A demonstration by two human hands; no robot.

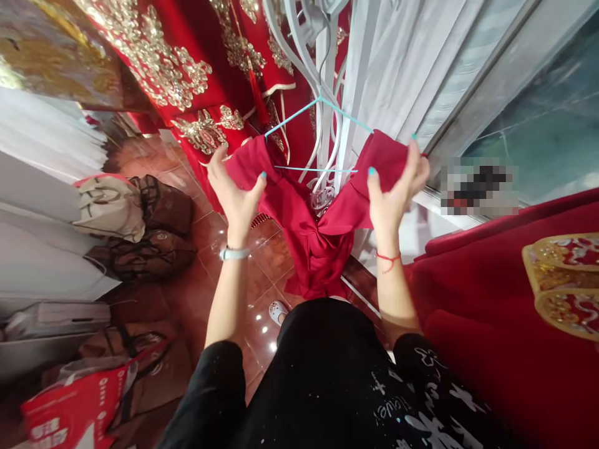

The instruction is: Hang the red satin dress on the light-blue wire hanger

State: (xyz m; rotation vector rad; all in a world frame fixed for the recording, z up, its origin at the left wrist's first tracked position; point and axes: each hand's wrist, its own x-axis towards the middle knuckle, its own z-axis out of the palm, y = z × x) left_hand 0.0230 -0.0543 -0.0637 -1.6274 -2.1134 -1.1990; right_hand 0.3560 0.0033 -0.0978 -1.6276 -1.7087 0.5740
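A plain red garment [318, 231] hangs on a thin teal hanger [327, 107] in front of me. My left hand [234, 187] grips its left shoulder, fingers folded over the cloth. My right hand [395, 184] grips its right shoulder the same way. The hanger's hook sits on a white metal rack [322, 56]. The garment's lower part hangs bunched down toward the tiled floor [206, 280].
Red gowns with gold embroidery [187, 68] hang behind the rack. White curtains [402, 68] and a window [552, 125] are at right. Bags [140, 218] lie on the floor at left, a red bag [70, 411] lower left. Red cloth with gold trim [515, 312] lies at right.
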